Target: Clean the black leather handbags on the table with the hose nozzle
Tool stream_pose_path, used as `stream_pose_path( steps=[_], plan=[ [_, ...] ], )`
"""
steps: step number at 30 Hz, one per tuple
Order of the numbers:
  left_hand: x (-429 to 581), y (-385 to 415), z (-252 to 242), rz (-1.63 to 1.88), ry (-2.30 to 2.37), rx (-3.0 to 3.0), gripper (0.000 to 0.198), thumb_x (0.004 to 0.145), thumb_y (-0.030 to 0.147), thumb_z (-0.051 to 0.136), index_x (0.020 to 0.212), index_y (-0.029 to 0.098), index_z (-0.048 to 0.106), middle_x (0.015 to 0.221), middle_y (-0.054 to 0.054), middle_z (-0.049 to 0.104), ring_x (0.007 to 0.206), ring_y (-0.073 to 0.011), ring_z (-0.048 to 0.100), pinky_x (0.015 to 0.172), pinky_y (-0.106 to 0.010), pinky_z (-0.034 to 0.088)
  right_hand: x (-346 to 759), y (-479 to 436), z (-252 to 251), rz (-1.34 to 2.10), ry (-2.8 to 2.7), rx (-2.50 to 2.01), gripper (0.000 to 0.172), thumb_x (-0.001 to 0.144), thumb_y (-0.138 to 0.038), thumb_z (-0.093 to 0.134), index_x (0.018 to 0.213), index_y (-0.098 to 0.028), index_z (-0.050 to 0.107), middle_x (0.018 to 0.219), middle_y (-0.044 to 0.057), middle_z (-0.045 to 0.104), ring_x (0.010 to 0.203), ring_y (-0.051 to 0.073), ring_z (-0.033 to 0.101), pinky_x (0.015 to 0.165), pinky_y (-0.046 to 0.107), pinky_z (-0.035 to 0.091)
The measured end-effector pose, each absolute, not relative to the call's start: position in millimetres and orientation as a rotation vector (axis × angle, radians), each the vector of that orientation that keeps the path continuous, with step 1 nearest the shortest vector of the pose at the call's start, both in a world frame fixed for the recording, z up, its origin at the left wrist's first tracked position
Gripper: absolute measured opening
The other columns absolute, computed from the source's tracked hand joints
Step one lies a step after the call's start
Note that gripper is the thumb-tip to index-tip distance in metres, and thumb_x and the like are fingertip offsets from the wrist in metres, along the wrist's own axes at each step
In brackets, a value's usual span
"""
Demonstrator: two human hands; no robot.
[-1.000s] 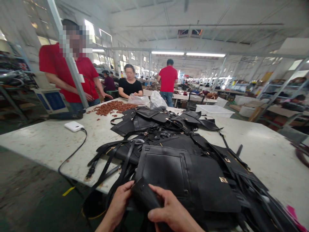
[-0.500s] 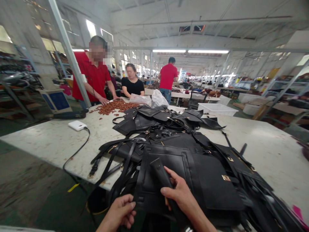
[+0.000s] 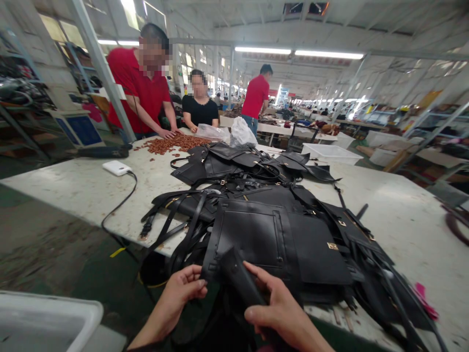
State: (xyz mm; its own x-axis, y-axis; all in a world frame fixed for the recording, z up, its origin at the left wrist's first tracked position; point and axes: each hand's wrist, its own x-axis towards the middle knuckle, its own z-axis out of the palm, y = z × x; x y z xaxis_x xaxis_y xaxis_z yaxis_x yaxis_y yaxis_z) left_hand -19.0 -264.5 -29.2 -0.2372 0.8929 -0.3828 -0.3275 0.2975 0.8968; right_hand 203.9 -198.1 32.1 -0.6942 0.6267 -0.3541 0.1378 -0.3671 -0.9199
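A black leather bag (image 3: 252, 234) lies flat at the near edge of the table, its gold clasp (image 3: 332, 246) on the right. My left hand (image 3: 186, 287) is closed, thumb and fingers pinching the bag's near left corner. In my right hand (image 3: 273, 305) is a long black bar-shaped object (image 3: 240, 274), held slanting over the bag's near edge; its lower end is hidden by my hand. Behind and around this bag is a heap of more black bags (image 3: 234, 168) with straps (image 3: 198, 222) and buckles, some hanging off the table edge.
A white power bank (image 3: 116, 168) with a black cable rests on the table (image 3: 73, 190) at left. Small brown pieces (image 3: 168, 144) lie piled near a person in red (image 3: 141, 93). Plastic bags (image 3: 242, 132) and a white bin (image 3: 331, 153) stand farther back. Another white bin (image 3: 86, 313) is at lower left.
The view has tilted down and shifted, bringing the lower-left bin into sight. My right hand and the black object have moved lower against the bag. My left hand stays at the bag's corner.
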Motion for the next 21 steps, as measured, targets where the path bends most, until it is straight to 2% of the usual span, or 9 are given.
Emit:
stream_pose_path(
  steps=[3,9,12,14,21],
  plan=[
    [-16.7,-265.1,-33.9,1.297,1.389,0.614,0.017,0.064,0.016,0.064,0.080,0.014,0.064,0.065,-0.001,0.060,0.056,-0.0110,0.053,0.055,-0.021,0.041,196.2,-206.8,27.6,2.218,-1.557,-0.986,0.078,0.055,-0.006,0.064,0.126,-0.026,0.039,0.088,0.000,0.061,0.040,0.003,0.049,0.036,0.015,0.037],
    [-18.3,-267.0,-36.1,1.293,1.307,0.611,0.026,0.062,0.012,0.065,0.088,0.016,0.064,0.068,-0.001,0.062,0.060,-0.0124,0.055,0.057,-0.021,0.042,175.9,-204.9,21.1,2.247,-1.518,-0.891,0.078,0.053,-0.011,0.068,0.124,-0.025,0.042,0.079,-0.001,0.062,0.036,0.004,0.048,0.034,0.016,0.039],
    [-25.1,-257.3,-30.1,1.309,1.227,0.537,0.035,0.063,0.018,0.066,0.097,0.017,0.061,0.083,-0.005,0.065,0.071,-0.0164,0.059,0.064,-0.026,0.045,175.5,-195.4,21.7,2.138,-1.414,-0.935,0.081,0.053,-0.012,0.067,0.127,-0.025,0.037,0.087,0.002,0.062,0.037,0.005,0.050,0.035,0.017,0.040],
    [-29.6,-243.8,-25.6,1.320,1.172,0.503,0.034,0.067,0.024,0.064,0.100,0.018,0.061,0.090,-0.007,0.065,0.075,-0.0182,0.060,0.068,-0.029,0.046,179.5,-189.1,22.0,2.090,-1.385,-0.973,0.081,0.055,-0.013,0.066,0.128,-0.024,0.035,0.086,0.002,0.062,0.037,0.006,0.051,0.035,0.018,0.041],
    [-30.6,-206.5,-23.6,1.220,1.125,0.506,0.026,0.061,0.021,0.070,0.086,0.014,0.066,0.076,-0.006,0.068,0.068,-0.0207,0.063,0.065,-0.030,0.047,185.0,-180.8,18.6,2.229,-1.321,-0.896,0.079,0.053,-0.016,0.070,0.126,-0.022,0.039,0.077,0.003,0.063,0.038,0.010,0.055,0.035,0.022,0.044]
  ],
)
